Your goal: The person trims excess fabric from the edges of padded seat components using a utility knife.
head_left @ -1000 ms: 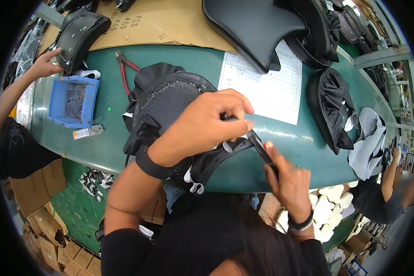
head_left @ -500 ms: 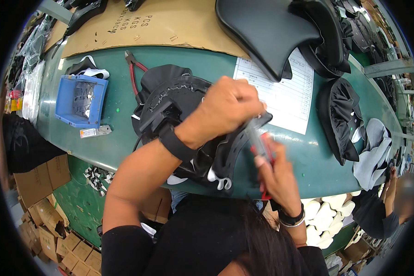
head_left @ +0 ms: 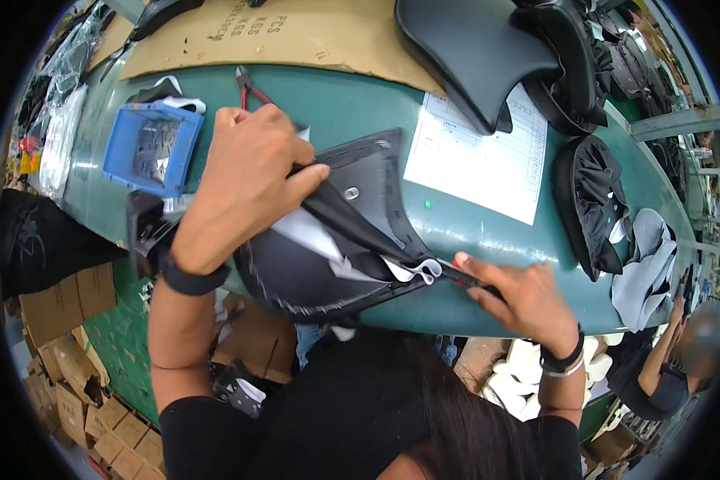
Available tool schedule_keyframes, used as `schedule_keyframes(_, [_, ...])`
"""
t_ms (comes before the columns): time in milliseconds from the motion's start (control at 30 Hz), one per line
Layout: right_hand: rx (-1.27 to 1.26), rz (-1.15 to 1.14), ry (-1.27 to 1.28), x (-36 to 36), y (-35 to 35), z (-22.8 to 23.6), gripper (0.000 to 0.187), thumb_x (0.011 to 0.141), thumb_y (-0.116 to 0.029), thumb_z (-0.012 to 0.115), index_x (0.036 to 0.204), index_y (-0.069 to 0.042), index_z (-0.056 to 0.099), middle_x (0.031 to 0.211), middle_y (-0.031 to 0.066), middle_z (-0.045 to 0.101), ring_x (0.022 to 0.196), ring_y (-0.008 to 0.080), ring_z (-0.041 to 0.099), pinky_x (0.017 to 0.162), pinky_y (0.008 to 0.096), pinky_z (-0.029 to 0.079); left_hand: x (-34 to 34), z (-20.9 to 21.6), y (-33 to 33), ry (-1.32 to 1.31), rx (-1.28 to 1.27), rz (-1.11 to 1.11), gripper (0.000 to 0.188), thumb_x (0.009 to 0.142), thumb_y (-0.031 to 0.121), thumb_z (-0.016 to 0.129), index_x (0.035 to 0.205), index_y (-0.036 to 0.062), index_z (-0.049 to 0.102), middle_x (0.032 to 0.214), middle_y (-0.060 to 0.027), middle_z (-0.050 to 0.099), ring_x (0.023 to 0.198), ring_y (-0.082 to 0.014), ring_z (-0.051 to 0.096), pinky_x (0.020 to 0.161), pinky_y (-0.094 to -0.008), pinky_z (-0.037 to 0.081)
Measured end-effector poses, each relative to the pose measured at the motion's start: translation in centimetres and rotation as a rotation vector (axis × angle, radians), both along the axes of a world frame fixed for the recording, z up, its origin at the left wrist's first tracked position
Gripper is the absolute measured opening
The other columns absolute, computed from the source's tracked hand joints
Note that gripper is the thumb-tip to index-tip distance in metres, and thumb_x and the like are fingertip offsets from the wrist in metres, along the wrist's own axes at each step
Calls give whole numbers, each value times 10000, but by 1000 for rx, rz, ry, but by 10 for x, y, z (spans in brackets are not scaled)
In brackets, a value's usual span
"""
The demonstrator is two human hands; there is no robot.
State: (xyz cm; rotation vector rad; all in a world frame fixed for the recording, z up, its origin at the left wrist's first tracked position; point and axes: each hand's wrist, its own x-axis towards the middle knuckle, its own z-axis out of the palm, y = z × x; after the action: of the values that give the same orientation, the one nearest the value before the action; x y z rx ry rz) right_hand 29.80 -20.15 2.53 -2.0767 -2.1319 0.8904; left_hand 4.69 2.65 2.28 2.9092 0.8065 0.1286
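right at the near edge of the green table [head_left: 492, 240]: black padded piece [head_left: 308, 292], both hands busy
left hand [head_left: 256, 172] has a fold pinched between thumb and fingers, right hand [head_left: 528, 296] is wrapped round a black-and-red tool [head_left: 470, 282], tip at the white strip [head_left: 416, 272] on the piece's right corner. blue bin [head_left: 142, 184] sits toward the table's left end.

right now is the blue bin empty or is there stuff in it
Not empty: the blue bin holds small grey pieces, seen through its open top.
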Motion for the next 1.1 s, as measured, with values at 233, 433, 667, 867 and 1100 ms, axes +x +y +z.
schedule_keyframes(233, [10,249,-36,12,33,10,463,866,-254,641,1314,-251,525,632,54,588,527,287,572,466,364,369,29,-5,-64,-256,-632,-80,199,791,154,656,936,34,589,797,-98,590,827,-220,566,710,-365,457])
schedule_keyframes(433, [-5,252,-188,-11,11,7,505,859,-256,654,1341,-234,507,616,51,553,505,271,563,470,379,381,31,-44,-64,-400,-695,-131,278,737,200,729,554,53,581,580,-46,471,684,-187,458,655,-336,332])
schedule_keyframes(667, [266,-218,-91,-67,-42,-16,529,831,-227,687,1334,-188,527,572,79,526,491,280,552,444,398,391,24,-28,-53,-1348,-1399,362,180,738,101,674,652,13,543,679,-17,513,652,-118,492,647,-253,382])
schedule_keyframes(867, [179,-163,-230,-46,-8,0,489,845,-242,673,1317,-217,547,584,80,547,485,282,545,473,406,386,-12,-16,-21,-497,-475,84,287,813,202,713,695,-32,596,841,-95,604,786,-190,558,737,-283,435])
schedule_keyframes(1100, [238,-47,-261,-48,10,-14,495,878,-256,635,1347,-181,496,556,88,548,437,305,532,415,400,373,10,-10,-12,-972,-1390,188,387,1013,335,435,746,61,491,704,-36,551,604,-106,491,541,-254,362])
